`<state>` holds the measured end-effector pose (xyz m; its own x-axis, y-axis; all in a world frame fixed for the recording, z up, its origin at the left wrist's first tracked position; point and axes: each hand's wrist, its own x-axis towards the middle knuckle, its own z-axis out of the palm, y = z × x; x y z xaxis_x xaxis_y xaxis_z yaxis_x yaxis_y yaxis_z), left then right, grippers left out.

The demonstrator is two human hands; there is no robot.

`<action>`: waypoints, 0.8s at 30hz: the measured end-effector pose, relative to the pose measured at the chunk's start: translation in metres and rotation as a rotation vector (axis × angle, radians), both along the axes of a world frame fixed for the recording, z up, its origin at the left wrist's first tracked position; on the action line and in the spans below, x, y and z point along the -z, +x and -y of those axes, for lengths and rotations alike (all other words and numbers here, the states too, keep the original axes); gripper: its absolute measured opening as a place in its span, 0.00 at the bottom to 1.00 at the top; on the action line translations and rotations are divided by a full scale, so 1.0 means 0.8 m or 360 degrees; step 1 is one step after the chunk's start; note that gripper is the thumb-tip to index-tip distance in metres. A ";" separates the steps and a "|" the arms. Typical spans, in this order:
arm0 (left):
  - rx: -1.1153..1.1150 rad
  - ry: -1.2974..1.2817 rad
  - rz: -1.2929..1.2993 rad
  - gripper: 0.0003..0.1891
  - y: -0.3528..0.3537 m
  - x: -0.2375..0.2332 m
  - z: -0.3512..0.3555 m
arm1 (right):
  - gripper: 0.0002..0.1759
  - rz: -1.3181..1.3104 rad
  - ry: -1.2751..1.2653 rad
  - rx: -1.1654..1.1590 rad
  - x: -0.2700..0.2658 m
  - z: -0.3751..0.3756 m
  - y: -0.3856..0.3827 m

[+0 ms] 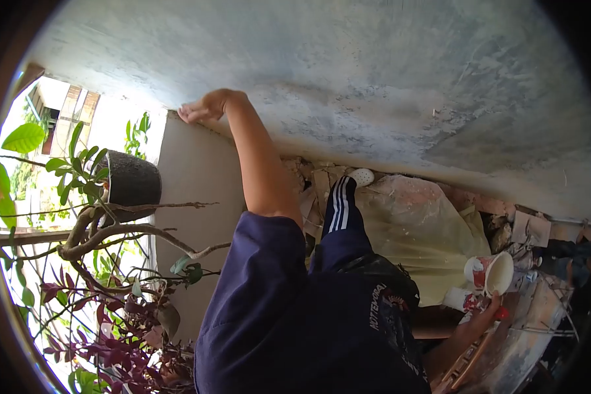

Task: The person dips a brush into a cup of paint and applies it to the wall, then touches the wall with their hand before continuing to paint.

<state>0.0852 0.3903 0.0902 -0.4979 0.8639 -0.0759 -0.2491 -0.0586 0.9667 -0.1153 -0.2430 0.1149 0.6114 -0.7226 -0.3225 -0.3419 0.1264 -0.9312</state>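
Right hand (484, 316), fingers clamped low on a paper cup (491, 272) held tilted beside the pale sheet (414, 230); cup judged light, thin-walled, crushable, best gripped gently round its body. Left hand (203, 108), fingers outstretched, rests on the wall corner (177, 171)

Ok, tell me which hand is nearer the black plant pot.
Left. The left hand rests on the wall edge, up and right of the black plant pot; the right hand is far off, holding a red-and-white cup.

Blurred, unreadable lettering on shirt (374, 308)
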 end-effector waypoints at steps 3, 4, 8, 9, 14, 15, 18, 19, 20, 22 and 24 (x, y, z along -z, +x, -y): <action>0.0139 -0.0417 0.0446 0.26 -0.035 0.003 0.035 | 0.38 0.0020 -0.0018 -0.0030 0.008 0.010 -0.003; 0.0183 -0.0509 0.0610 0.26 -0.039 0.007 0.062 | 0.39 -0.0055 -0.0070 -0.0020 0.009 0.011 -0.006; 0.0154 -0.1078 0.0632 0.22 -0.013 0.145 0.076 | 0.34 0.0126 0.0019 -0.0072 0.024 0.006 0.000; 0.0102 -0.1111 0.0642 0.21 0.000 0.183 0.075 | 0.31 0.0042 0.0040 -0.0076 0.021 0.000 0.002; -0.0026 -0.1151 0.0574 0.19 0.049 0.208 0.073 | 0.23 0.0004 0.0022 -0.0108 0.036 0.006 0.018; -0.0032 -0.1151 0.0689 0.19 0.052 0.196 0.078 | 0.24 -0.0041 -0.0005 -0.0126 0.036 0.010 0.016; 0.0077 -0.1197 0.0878 0.21 0.076 0.188 0.069 | 0.26 0.0042 -0.0041 -0.0089 0.044 0.007 0.022; 0.0192 -0.1232 0.0938 0.24 0.081 0.187 0.069 | 0.23 0.0051 -0.0066 -0.0041 0.041 0.002 0.023; 0.0185 -0.1249 0.0925 0.24 0.073 0.189 0.076 | 0.19 0.0041 -0.0096 0.0008 0.034 0.000 0.014; 0.0383 -0.1234 0.0924 0.29 0.058 0.143 0.098 | 0.23 0.0019 -0.0111 -0.0039 0.019 -0.005 0.006; 0.0436 -0.1179 0.0937 0.31 0.057 0.128 0.106 | 0.28 -0.0001 -0.0104 -0.0057 0.017 -0.007 -0.005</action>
